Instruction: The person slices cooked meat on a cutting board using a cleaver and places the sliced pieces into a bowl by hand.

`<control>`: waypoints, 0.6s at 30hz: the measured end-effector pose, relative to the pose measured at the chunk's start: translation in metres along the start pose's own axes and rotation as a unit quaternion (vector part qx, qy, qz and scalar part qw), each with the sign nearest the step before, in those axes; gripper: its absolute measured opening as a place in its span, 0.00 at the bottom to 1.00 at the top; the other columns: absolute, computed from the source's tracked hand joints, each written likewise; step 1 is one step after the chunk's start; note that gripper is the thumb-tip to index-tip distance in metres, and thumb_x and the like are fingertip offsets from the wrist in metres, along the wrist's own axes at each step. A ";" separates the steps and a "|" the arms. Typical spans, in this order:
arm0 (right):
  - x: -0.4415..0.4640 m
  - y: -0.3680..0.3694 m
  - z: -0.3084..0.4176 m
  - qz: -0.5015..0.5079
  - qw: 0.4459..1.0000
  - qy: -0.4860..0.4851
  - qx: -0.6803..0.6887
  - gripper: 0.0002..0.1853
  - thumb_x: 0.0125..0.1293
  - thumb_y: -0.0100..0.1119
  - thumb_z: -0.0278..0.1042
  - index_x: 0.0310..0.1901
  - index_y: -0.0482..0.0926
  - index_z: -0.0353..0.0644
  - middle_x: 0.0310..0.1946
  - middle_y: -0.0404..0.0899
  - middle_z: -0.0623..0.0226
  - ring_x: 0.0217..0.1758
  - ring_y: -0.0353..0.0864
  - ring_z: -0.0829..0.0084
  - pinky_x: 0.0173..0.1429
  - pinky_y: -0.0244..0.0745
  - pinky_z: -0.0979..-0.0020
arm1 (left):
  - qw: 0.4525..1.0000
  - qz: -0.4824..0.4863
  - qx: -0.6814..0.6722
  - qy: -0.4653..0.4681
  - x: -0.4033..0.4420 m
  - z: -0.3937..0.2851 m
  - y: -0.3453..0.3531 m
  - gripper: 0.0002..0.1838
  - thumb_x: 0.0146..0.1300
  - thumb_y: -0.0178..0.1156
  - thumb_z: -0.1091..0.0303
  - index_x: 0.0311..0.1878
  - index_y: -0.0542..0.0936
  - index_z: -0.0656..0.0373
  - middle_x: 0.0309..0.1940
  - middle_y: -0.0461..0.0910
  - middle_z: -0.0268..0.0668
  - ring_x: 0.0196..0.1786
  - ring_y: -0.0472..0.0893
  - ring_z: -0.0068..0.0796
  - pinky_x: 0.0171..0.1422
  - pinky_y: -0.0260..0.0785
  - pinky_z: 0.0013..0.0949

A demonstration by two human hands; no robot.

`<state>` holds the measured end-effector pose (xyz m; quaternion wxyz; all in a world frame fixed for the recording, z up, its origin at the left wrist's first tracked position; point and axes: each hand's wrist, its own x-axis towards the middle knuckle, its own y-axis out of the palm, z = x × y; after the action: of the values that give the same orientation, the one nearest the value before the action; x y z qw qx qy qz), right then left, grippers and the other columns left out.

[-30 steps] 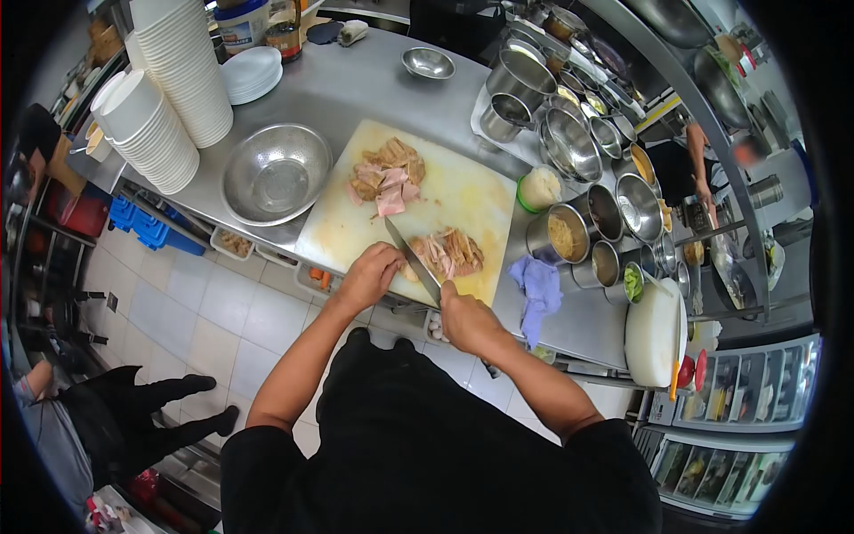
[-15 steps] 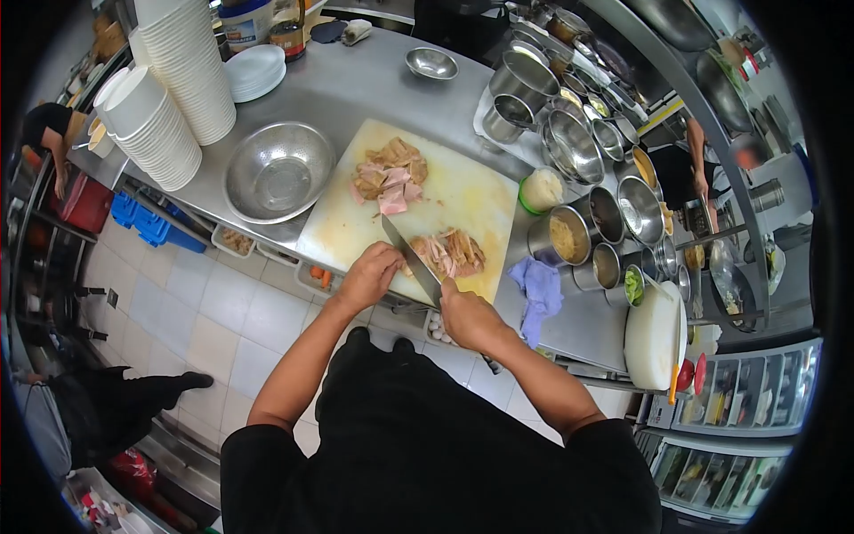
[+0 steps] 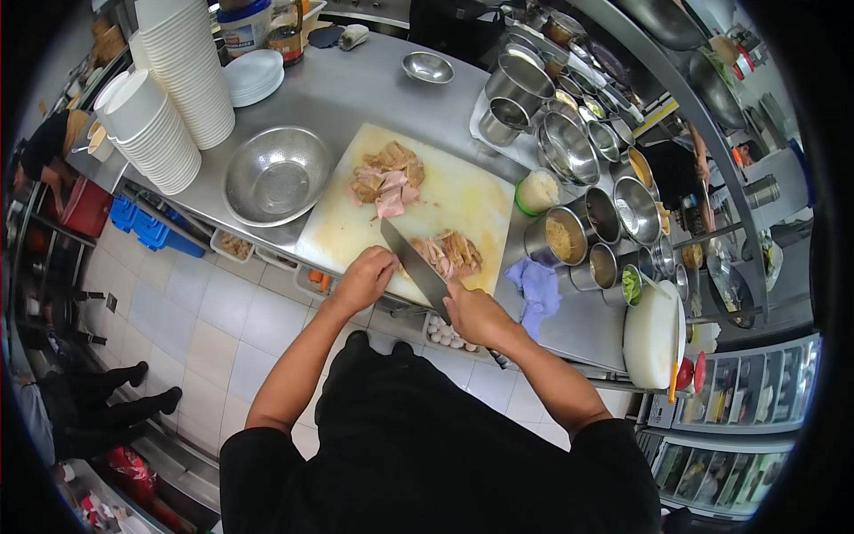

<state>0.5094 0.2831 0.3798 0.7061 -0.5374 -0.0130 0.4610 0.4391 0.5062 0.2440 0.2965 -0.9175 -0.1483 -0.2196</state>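
Head view: right hand (image 3: 476,313) clenched round the handle of a broad kitchen knife (image 3: 418,269), its tip towards 11 o'clock. Left hand (image 3: 366,276) at the cutting board's near edge, fingers curled; cannot tell whether they pinch a scrap. Blade lies between left hand and sliced meat (image 3: 452,255), at 4 o'clock on the cutting board (image 3: 334,233); second meat pile (image 3: 389,173) at 11 o'clock. Risks, as judged: fingertips close to the edge, so a sideways slip could nick them; greasy meat might skid under the blade; slices near the front could be nudged off, should the knife sweep towards the body. Surface: steel table (image 3: 374,84), wet-looking sheen on the board. Steel bowl (image 3: 278,176) at 10 o'clock of the board, blue cloth (image 3: 536,289) at 4, green-rimmed tub (image 3: 538,191) at 2. Room: kitchen, pale floor tiles (image 3: 222,311); one person (image 3: 98,405) at 8 o'clock, another (image 3: 44,151) bending at 10, a third (image 3: 667,167) at 2.
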 end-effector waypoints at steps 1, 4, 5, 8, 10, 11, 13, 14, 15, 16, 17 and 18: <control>-0.004 -0.004 -0.002 -0.003 1.000 0.000 -0.001 0.15 0.76 0.46 0.35 0.53 0.67 0.30 0.33 0.81 0.29 0.41 0.82 0.31 0.51 0.75 0.39 | 1.000 -0.001 0.000 0.003 0.000 0.000 -0.001 0.04 0.64 0.63 0.79 0.41 0.81 0.63 0.38 0.79 0.45 0.43 0.81 0.46 0.48 0.74 0.40; -0.020 -0.013 -0.004 -0.053 0.998 0.019 0.032 0.15 0.76 0.47 0.37 0.54 0.67 0.32 0.32 0.80 0.29 0.40 0.81 0.29 0.50 0.73 0.38 | 0.998 0.036 -0.006 -0.042 -0.002 0.002 -0.007 0.04 0.63 0.64 0.78 0.40 0.80 0.63 0.36 0.78 0.43 0.38 0.80 0.41 0.43 0.75 0.37; -0.025 -0.015 -0.007 -0.065 0.996 0.023 0.049 0.15 0.76 0.48 0.37 0.54 0.67 0.33 0.32 0.80 0.29 0.40 0.80 0.29 0.49 0.72 0.38 | 0.996 0.049 -0.042 -0.055 -0.002 0.003 -0.010 0.06 0.63 0.66 0.77 0.41 0.80 0.64 0.36 0.77 0.41 0.36 0.80 0.38 0.41 0.74 0.36; -0.033 -0.018 -0.021 -0.110 0.992 0.022 0.060 0.16 0.76 0.49 0.38 0.55 0.67 0.33 0.32 0.80 0.28 0.39 0.80 0.28 0.48 0.71 0.38 | 0.987 0.094 -0.072 -0.108 0.016 -0.008 -0.018 0.10 0.61 0.68 0.72 0.42 0.79 0.64 0.37 0.77 0.42 0.40 0.80 0.40 0.45 0.74 0.36; -0.040 -0.021 -0.025 -0.113 0.986 0.035 0.114 0.16 0.76 0.49 0.38 0.54 0.67 0.32 0.32 0.80 0.29 0.39 0.79 0.29 0.47 0.71 0.39 | 0.979 0.125 -0.065 -0.148 0.034 -0.011 -0.013 0.12 0.60 0.68 0.70 0.42 0.79 0.65 0.39 0.78 0.45 0.45 0.80 0.43 0.52 0.74 0.39; -0.042 -0.022 -0.026 -0.114 0.983 0.041 0.141 0.16 0.76 0.49 0.38 0.54 0.68 0.32 0.31 0.80 0.30 0.39 0.79 0.29 0.47 0.71 0.39 | 0.980 0.122 -0.026 -0.156 0.042 -0.009 -0.004 0.15 0.58 0.69 0.68 0.44 0.78 0.66 0.42 0.78 0.47 0.48 0.80 0.44 0.54 0.73 0.41; -0.046 -0.023 -0.029 -0.121 0.982 0.045 0.141 0.16 0.76 0.49 0.38 0.53 0.68 0.32 0.32 0.80 0.30 0.39 0.79 0.29 0.47 0.71 0.39 | 0.979 0.122 0.013 -0.163 0.049 0.003 0.015 0.18 0.57 0.70 0.66 0.45 0.78 0.67 0.45 0.79 0.50 0.51 0.80 0.45 0.57 0.73 0.43; -0.047 -0.023 -0.031 -0.127 0.981 0.047 0.139 0.15 0.76 0.50 0.38 0.52 0.68 0.32 0.32 0.80 0.31 0.39 0.80 0.30 0.46 0.71 0.40 | 0.978 0.134 0.096 -0.127 0.051 0.012 0.025 0.20 0.55 0.72 0.64 0.45 0.78 0.66 0.42 0.79 0.49 0.48 0.80 0.45 0.53 0.74 0.42; -0.048 -0.022 -0.034 -0.130 0.980 0.047 0.143 0.15 0.76 0.50 0.38 0.52 0.68 0.32 0.32 0.80 0.31 0.39 0.80 0.30 0.46 0.71 0.40 | 0.974 0.142 0.140 -0.107 0.055 0.015 0.026 0.21 0.54 0.73 0.63 0.45 0.78 0.66 0.40 0.78 0.49 0.46 0.80 0.44 0.52 0.74 0.41; -0.050 -0.019 -0.039 -0.134 0.978 0.048 0.154 0.15 0.76 0.49 0.38 0.51 0.68 0.32 0.32 0.80 0.31 0.39 0.80 0.30 0.46 0.71 0.40 | 0.968 0.149 0.183 -0.086 0.060 0.018 0.027 0.22 0.53 0.74 0.63 0.45 0.78 0.66 0.38 0.78 0.49 0.44 0.80 0.44 0.50 0.74 0.41; -0.051 -0.017 -0.042 -0.138 0.975 0.049 0.165 0.15 0.76 0.49 0.38 0.50 0.68 0.32 0.32 0.80 0.31 0.39 0.79 0.30 0.46 0.71 0.40 | 0.967 0.179 0.148 -0.107 0.067 0.022 0.026 0.23 0.51 0.75 0.62 0.45 0.77 0.66 0.38 0.78 0.49 0.43 0.80 0.44 0.49 0.74 0.40; -0.053 -0.016 -0.043 -0.141 0.974 0.050 0.171 0.15 0.76 0.49 0.38 0.50 0.68 0.32 0.32 0.80 0.31 0.39 0.79 0.30 0.46 0.71 0.40 | 0.963 0.209 0.112 -0.129 0.074 0.017 0.023 0.25 0.50 0.76 0.62 0.45 0.77 0.66 0.38 0.79 0.48 0.42 0.80 0.43 0.48 0.74 0.40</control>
<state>0.5110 0.2155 0.3991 0.8455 -0.4234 0.0256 0.3245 0.5174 0.5093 0.2566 0.4147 -0.9098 -0.0141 -0.0144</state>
